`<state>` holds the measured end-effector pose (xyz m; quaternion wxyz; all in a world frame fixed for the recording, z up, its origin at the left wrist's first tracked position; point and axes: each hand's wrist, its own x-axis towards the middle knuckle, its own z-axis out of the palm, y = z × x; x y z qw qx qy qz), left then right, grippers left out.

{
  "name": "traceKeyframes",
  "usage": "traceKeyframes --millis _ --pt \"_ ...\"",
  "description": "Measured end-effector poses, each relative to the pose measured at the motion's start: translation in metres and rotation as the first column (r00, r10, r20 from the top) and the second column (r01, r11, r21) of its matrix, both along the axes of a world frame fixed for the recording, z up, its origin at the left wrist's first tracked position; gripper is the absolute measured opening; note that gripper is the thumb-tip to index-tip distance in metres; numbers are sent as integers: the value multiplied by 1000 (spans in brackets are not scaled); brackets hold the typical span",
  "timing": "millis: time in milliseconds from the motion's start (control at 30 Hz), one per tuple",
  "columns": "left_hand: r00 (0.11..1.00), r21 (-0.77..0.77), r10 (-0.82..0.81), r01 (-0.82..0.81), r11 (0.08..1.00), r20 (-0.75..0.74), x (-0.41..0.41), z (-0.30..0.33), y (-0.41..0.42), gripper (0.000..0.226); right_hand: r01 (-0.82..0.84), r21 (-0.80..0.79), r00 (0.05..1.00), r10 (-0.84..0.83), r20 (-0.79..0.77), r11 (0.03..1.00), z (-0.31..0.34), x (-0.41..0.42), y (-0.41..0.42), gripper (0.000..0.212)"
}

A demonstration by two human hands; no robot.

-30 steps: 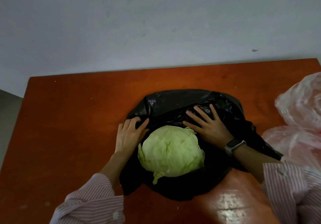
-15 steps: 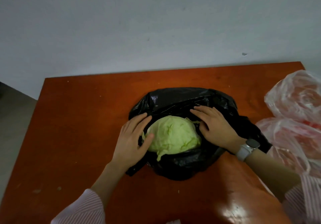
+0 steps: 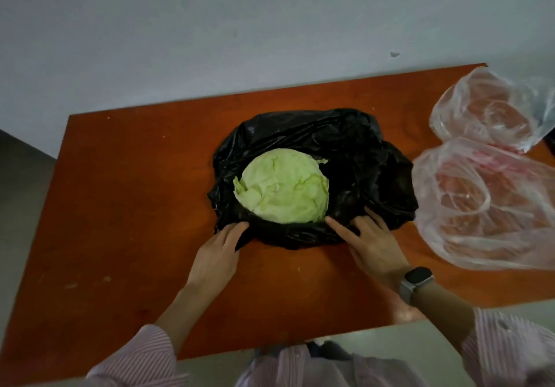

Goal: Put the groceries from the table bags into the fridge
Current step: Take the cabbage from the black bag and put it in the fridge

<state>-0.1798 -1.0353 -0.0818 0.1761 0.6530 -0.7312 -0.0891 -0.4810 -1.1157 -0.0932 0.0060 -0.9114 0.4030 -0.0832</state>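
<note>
A pale green cabbage (image 3: pixel 281 187) sat exposed in the open mouth of a crumpled black bag (image 3: pixel 354 158) near the middle of an orange-brown table (image 3: pixel 126 194), the plastic pushed down around it on every side. The cabbage lay uncovered on top, with a loose outer leaf curling off the side of it away from the pink bags.

The person's left hand (image 3: pixel 216 255) lay at the near edge of the black bag, on the side away from the pink bags, fingers extended and fingertips on the plastic; whether they pinched the film could not be told. The right hand (image 3: pixel 371 244) lay on the near edge of the black bag just beside the cabbage, index finger stretched toward the base of the head, the other fingers spread flat on the plastic, clasping nothing. A smartwatch (image 3: pixel 416 281) sat on the right wrist, and pink-striped sleeves (image 3: pixel 144 356) covered both forearms.

Beside the black bag, on the right hand's side, two translucent pink bags (image 3: pixel 477 203) lay on the table, one behind the other, the nearer one touching the black plastic. Their contents were too blurred to make out. A pale wall (image 3: pixel 240 26) rose behind the table's far edge.
</note>
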Motion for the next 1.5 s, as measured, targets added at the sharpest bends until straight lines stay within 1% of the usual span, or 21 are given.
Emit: traceKeyframes --millis 67,100,167,200,233,300,367,433,467,567,667,767,833,967,1033,1133,1200,1267,1333,1400,1500 --pt "994 37 -8 4 999 110 -2 -13 5 79 -49 19 991 51 -122 999 -6 -8 1 59" --pt "978 47 -31 22 999 207 -3 -20 8 77 -57 65 977 69 -201 996 -11 -12 5 62" --pt "934 103 -67 33 994 351 -8 -32 14 57 -10 242 946 88 -313 970 -17 -21 12 65" --pt "931 161 -54 -5 987 361 -12 -34 17 44 49 324 945 61 -320 945 -17 -23 15 65" --pt "938 244 -32 -57 968 346 -16 -35 20 41 74 369 949 48 -312 927 -15 -24 18 63" --pt "954 443 5 -143 885 298 -27 -32 27 64 34 295 940 70 -334 955 -13 -23 22 63" --pt "978 477 64 -153 866 197 -36 -26 32 74 29 264 942 62 -331 964 -13 -23 27 60" --pt "986 381 158 -163 910 43 -45 -12 34 75 63 324 961 30 -275 944 -4 -17 32 53" --pt "978 315 210 -198 928 -4 -47 -3 33 67 62 369 971 29 -237 928 1 -11 33 50" --pt "945 137 321 -310 941 -65 -51 22 22 41 -73 380 997 68 26 922 21 6 31 40" --pt "934 34 334 -332 943 -127 -51 44 -4 44 -181 318 962 100 255 931 48 29 20 37" --pt "915 35 358 -358 933 -187 -47 57 -32 57 -98 163 910 22 415 982 73 58 -7 37" --pt "909 50 355 -353 934 -219 -43 62 -47 65 -9 148 907 -54 418 989 87 82 -32 43" --pt "898 90 335 -323 942 -284 -32 59 -63 62 62 435 958 -177 228 898 88 117 -61 49" --pt "867 97 326 -313 945 -378 -27 59 -63 60 67 442 953 -188 237 895 78 119 -54 52" --pt "829 91 281 -272 958 -483 -26 62 -60 61 60 388 876 -235 421 920 71 105 -27 53" --pt "822 98 226 -206 974 -522 -30 63 -58 61 23 335 845 -197 497 942 68 91 -1 45" --pt "815 134 183 -129 982 -550 -37 62 -59 65 37 222 819 -157 551 974 63 81 27 32" --pt "819 198 162 -61 978 -550 -43 60 -60 67 104 196 765 -204 611 975 54 71 48 24" --pt "829 280 157 -1 960 -536 -49 56 -59 66 230 341 656 -404 637 912 45 60 61 25" --pt "860 328 76 109 938 -504 -63 53 -56 72 309 610 407 -681 609 730 36 50 77 33"
